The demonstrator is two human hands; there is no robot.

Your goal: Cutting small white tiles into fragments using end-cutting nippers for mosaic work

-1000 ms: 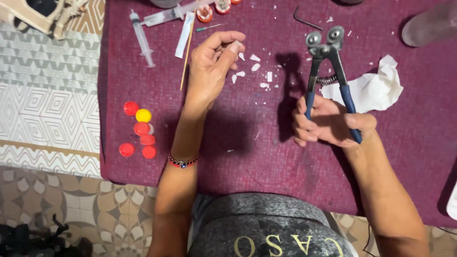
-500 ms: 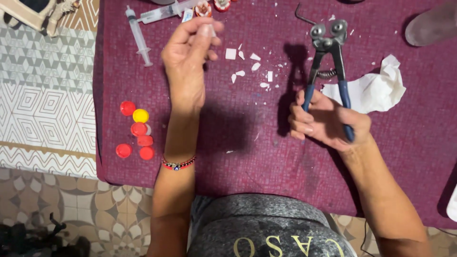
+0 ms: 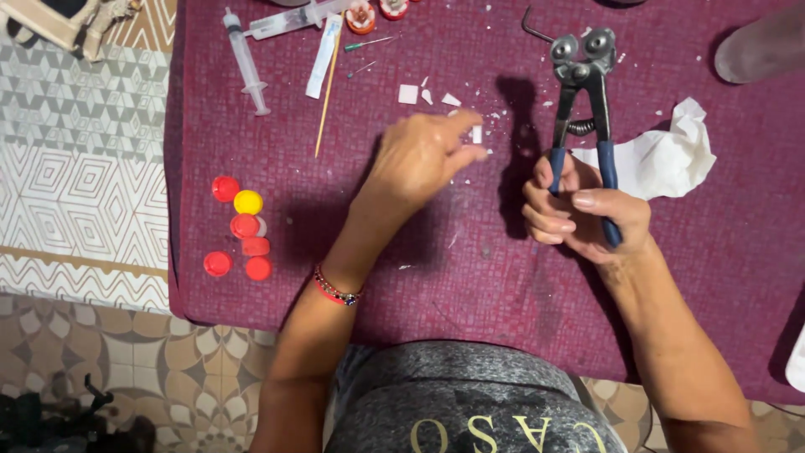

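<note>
- Head view, maroon cloth [image 3: 688, 277] underneath.
- Left hand [image 3: 419, 159] pinching small white chip [image 3: 476, 134] at fingertips, above scattered white fragments [image 3: 408, 94].
- Right hand [image 3: 583, 220] clamped round blue-handled nippers [image 3: 581, 109], held upright, just beside crumpled white tissue [image 3: 662, 159].
- Hands apart.

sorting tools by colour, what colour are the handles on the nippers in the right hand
Blue grips on the nippers, held in the right hand; head view.

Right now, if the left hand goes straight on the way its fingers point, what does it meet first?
Probably the nippers in the right hand; the left hand, pinching a white chip, points right toward them, though depth is unclear.
</note>
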